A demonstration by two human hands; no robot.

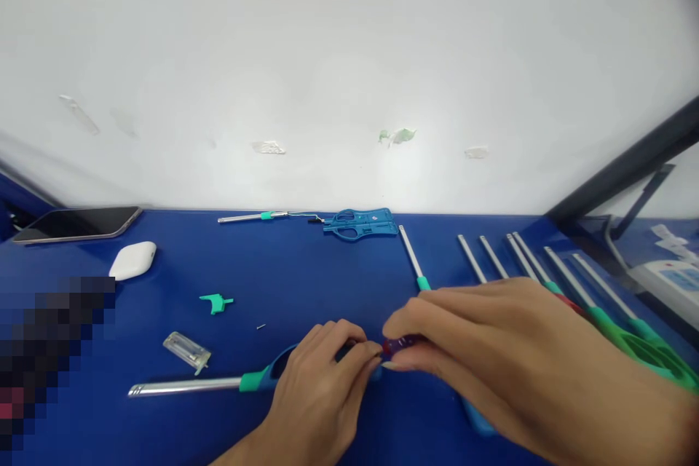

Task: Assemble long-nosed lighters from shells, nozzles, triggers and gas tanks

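My left hand [322, 386] is closed around the blue handle of a long-necked gas lighter [186, 387], whose metal tube points left over the table. My right hand [491, 349] pinches what looks like a screwdriver with a purple-red handle [401, 344], held against the handle's right end by the left fingertips. Its tip is hidden. Left of the hands lie a small screw [261, 326], a green trigger piece [217, 303] and a clear plastic fuel tank [186, 352]. Under my right hand, another lighter [412, 255] is partly covered.
Blue handle shells [360, 224] and a wired metal tube [243, 218] lie by the white wall. Several lighters [579, 280] stand in a row at right. A phone [79, 223] and white earbud case [132, 260] are at far left, beside a pixelated patch.
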